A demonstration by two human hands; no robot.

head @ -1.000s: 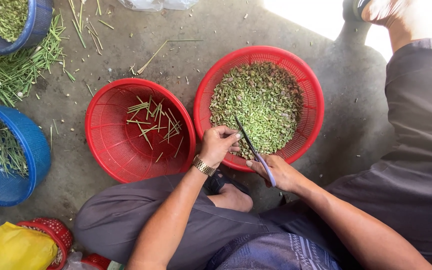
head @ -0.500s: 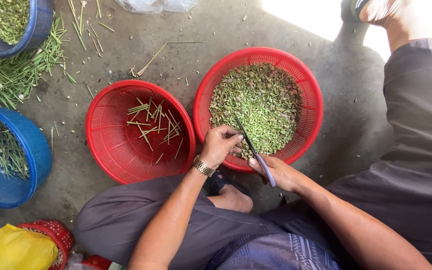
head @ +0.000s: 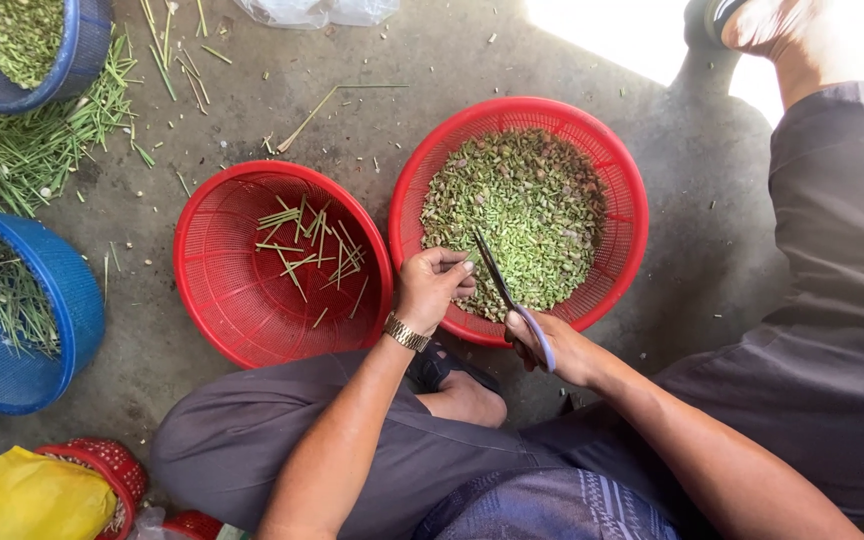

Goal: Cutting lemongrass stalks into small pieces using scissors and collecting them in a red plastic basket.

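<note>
My left hand (head: 434, 287) is curled over the near rim of the red basket w/ chopped green bits (head: 620, 165), fingertips pinched together on something too small to make out, prob. a stem. Right hand (head: 555, 348) grips the purple-handled scissors (head: 508, 297); blades run up and left from that hand, long axis diagonal, tips just beside the left fingertips and over the pile. So the cut point sits between both hands, left hand nearer to it. Second red basket (head: 214, 290) w/ a few long green stems (head: 304, 245) lies just left of the left hand, touching the first basket; concrete floor (head: 432, 60) under all.
</note>
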